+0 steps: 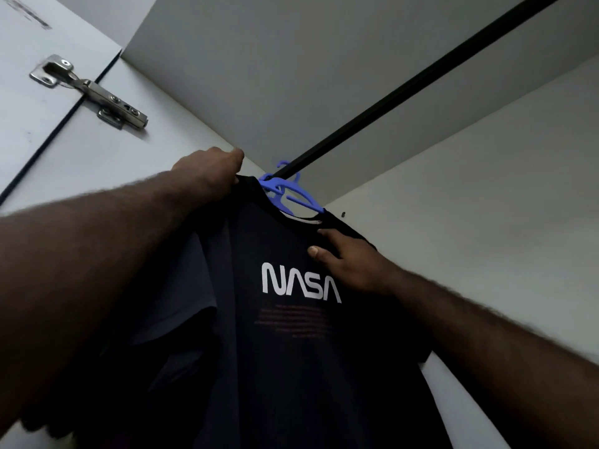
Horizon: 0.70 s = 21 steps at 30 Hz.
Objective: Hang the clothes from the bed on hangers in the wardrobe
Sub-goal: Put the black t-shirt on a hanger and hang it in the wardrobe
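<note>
A dark navy T-shirt [285, 351] with white NASA lettering hangs on a blue plastic hanger [285, 192]. The hanger's hook sits on the black wardrobe rail [405, 82], which runs up to the right. My left hand [210, 173] grips the shirt's left shoulder at the top, fingers curled over the fabric. My right hand [350, 260] lies on the shirt's right shoulder just below the collar, thumb on the front and fingers curled behind the fabric. A second dark garment [175, 303] hangs behind the shirt on the left.
The white wardrobe door [39, 131] stands open at the left with a metal hinge [97, 92]. The wardrobe's top panel [291, 59] is above and its side wall [486, 205] is at the right. The rail's upper right stretch is bare.
</note>
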Each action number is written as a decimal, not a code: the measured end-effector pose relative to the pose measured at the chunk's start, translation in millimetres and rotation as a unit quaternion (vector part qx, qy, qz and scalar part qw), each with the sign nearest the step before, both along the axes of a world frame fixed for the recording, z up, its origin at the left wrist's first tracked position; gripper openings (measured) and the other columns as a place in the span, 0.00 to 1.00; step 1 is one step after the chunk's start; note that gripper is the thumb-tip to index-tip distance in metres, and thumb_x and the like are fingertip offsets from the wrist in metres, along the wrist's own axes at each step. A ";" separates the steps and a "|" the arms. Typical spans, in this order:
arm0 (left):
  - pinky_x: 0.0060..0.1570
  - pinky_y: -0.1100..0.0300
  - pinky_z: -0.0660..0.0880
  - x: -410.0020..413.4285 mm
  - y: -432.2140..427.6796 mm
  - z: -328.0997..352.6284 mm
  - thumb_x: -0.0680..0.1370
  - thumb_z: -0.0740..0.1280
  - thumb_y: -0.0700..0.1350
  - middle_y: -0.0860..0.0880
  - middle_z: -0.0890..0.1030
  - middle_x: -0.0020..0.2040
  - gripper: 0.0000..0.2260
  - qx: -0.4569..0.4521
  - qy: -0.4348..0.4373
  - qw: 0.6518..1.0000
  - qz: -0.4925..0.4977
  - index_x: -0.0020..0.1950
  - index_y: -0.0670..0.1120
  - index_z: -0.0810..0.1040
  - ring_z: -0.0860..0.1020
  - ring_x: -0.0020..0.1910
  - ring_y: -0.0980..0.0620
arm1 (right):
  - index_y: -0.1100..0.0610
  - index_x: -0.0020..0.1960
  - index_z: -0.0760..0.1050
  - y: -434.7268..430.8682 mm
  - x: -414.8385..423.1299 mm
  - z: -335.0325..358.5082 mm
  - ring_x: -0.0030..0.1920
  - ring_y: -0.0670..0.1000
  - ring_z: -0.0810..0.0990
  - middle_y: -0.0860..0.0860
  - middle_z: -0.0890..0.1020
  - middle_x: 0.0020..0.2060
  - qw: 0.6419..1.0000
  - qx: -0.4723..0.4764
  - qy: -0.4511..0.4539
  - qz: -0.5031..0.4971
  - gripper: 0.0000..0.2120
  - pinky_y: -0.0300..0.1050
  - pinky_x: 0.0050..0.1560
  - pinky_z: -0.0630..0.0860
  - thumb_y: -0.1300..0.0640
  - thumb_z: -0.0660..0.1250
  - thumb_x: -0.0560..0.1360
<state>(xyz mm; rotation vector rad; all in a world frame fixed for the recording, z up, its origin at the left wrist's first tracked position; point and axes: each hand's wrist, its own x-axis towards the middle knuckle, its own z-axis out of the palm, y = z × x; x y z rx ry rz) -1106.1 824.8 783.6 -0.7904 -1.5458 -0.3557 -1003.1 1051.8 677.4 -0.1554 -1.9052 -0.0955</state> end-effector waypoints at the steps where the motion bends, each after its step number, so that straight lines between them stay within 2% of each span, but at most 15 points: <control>1: 0.50 0.47 0.74 -0.9 -5.0 -0.3 0.82 0.61 0.46 0.37 0.74 0.56 0.10 0.000 -0.001 1.000 0.001 0.60 0.42 0.69 0.75 0.52 0.37 | 0.52 0.77 0.60 0.8 -1.6 -1.7 0.70 0.52 0.70 0.51 0.70 0.72 1.000 -0.002 -0.002 0.001 0.29 0.45 0.68 0.66 0.40 0.57 0.81; 5: 0.51 0.47 0.74 -1.8 -23.3 -2.9 0.81 0.62 0.46 0.38 0.74 0.54 0.09 -0.003 -0.010 1.000 0.003 0.58 0.43 0.71 0.75 0.51 0.37 | 0.51 0.77 0.60 4.1 -9.1 -7.6 0.71 0.52 0.69 0.50 0.70 0.73 1.000 -0.001 -0.010 -0.007 0.29 0.50 0.70 0.66 0.39 0.57 0.80; 10: 0.52 0.49 0.74 2.5 -30.4 -6.7 0.80 0.63 0.47 0.39 0.75 0.56 0.10 -0.011 -0.027 0.999 0.023 0.58 0.44 0.72 0.75 0.52 0.39 | 0.49 0.75 0.61 -6.4 -17.6 -6.0 0.69 0.52 0.71 0.50 0.72 0.70 1.000 0.001 -0.012 -0.006 0.28 0.53 0.68 0.69 0.38 0.57 0.80; 17: 0.46 0.51 0.72 8.3 -30.4 -11.9 0.81 0.61 0.47 0.40 0.73 0.52 0.09 -0.027 -0.016 0.999 0.039 0.56 0.42 0.71 0.71 0.45 0.43 | 0.50 0.76 0.62 -45.4 -31.3 6.3 0.68 0.50 0.71 0.49 0.72 0.71 0.998 0.026 -0.008 0.051 0.26 0.48 0.67 0.68 0.42 0.58 0.81; 21: 0.49 0.50 0.73 9.9 -33.9 -10.2 0.80 0.63 0.46 0.41 0.73 0.53 0.10 -0.024 -0.014 0.999 0.029 0.57 0.42 0.72 0.72 0.47 0.42 | 0.52 0.74 0.64 -72.0 -39.3 20.4 0.69 0.50 0.71 0.49 0.72 0.70 0.995 0.027 0.004 0.096 0.22 0.45 0.67 0.68 0.46 0.58 0.82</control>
